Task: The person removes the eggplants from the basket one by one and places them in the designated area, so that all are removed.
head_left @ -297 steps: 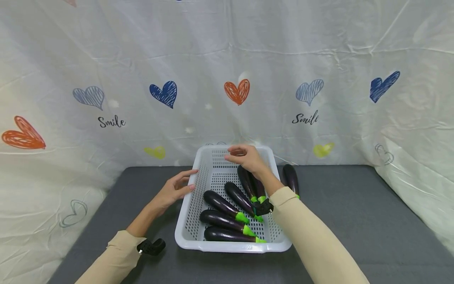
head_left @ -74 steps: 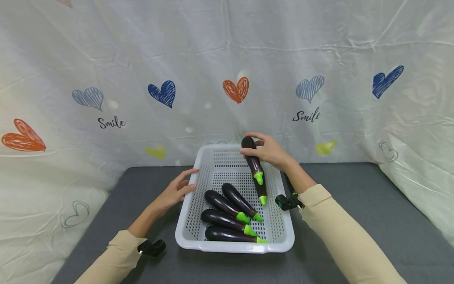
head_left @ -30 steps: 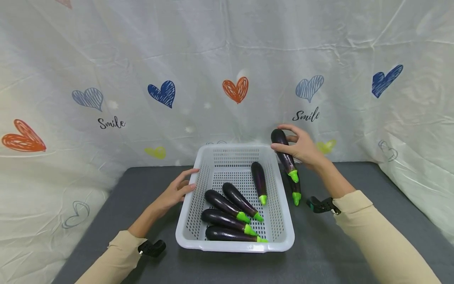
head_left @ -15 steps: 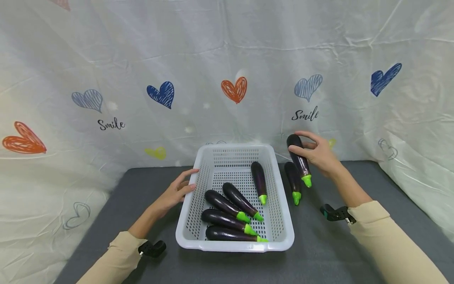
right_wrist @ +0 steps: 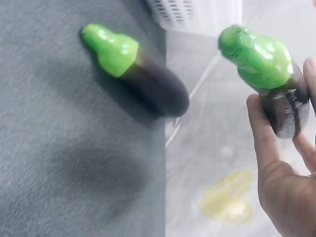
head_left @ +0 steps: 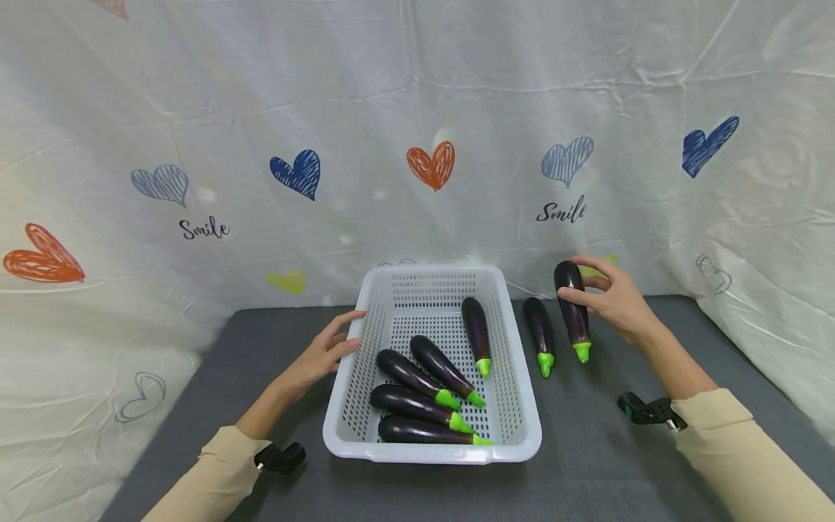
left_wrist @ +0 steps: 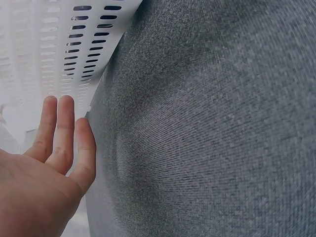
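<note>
My right hand (head_left: 616,299) grips a dark purple eggplant (head_left: 572,304) with a green stem end, thumb on one side and fingers on the other. In the right wrist view that held eggplant (right_wrist: 284,106) hangs above the table, apart from a second eggplant (right_wrist: 153,89) lying on the cloth. The second eggplant (head_left: 538,330) lies just right of the white perforated basket (head_left: 530,406). Inside the basket lie several more eggplants (head_left: 404,373). My left hand (head_left: 320,359) rests on the basket's left rim, its fingers (left_wrist: 65,123) extended along the outer wall in the left wrist view.
A dark grey cloth (head_left: 587,464) covers the table. Behind it hangs a white curtain (head_left: 365,109) printed with hearts and the word Smile. A black strap-like device (head_left: 652,411) is at the right wrist, and another black device (head_left: 279,458) at the left.
My right hand lifted an eggplant from the basket's right side and carried it right, past the rim and beyond the eggplant on the table; it is lower now. The left hand has stayed at the rim.
</note>
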A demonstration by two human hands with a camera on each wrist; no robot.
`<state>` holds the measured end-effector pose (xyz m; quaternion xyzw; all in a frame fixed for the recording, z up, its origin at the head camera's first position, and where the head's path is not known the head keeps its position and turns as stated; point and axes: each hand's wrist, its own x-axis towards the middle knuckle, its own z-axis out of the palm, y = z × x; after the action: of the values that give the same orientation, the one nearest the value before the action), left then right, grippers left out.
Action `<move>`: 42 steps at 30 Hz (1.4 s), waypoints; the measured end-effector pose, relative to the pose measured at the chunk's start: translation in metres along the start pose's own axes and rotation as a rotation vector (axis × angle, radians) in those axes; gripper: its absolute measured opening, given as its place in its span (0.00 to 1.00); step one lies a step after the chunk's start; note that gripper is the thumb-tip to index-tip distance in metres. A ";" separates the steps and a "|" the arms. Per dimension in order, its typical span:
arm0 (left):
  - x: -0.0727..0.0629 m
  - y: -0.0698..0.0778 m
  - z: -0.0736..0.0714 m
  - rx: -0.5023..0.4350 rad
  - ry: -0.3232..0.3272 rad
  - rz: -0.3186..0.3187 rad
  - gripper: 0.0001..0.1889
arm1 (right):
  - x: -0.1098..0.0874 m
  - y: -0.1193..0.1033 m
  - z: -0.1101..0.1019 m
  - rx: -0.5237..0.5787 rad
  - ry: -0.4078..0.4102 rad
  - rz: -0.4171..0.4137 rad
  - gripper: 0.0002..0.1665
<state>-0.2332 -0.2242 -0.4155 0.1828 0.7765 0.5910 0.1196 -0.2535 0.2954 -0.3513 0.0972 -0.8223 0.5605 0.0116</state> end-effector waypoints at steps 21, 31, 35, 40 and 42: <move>-0.001 0.001 0.000 0.024 -0.009 -0.002 0.30 | -0.004 0.039 -0.006 -0.073 0.025 0.045 0.51; -0.002 0.004 0.001 0.014 -0.017 -0.008 0.30 | -0.002 0.054 -0.004 -0.074 0.020 0.087 0.51; -0.002 0.004 0.001 0.013 -0.018 -0.009 0.30 | -0.001 0.055 -0.003 -0.082 0.009 0.086 0.51; -0.001 0.003 0.001 0.011 -0.017 -0.011 0.30 | 0.000 0.057 -0.003 -0.087 -0.017 0.088 0.51; -0.001 0.003 0.001 0.009 -0.019 -0.011 0.30 | 0.001 0.058 -0.003 -0.091 -0.027 0.093 0.51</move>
<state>-0.2313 -0.2235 -0.4133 0.1847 0.7790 0.5851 0.1293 -0.2643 0.3182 -0.4037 0.0657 -0.8507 0.5210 -0.0214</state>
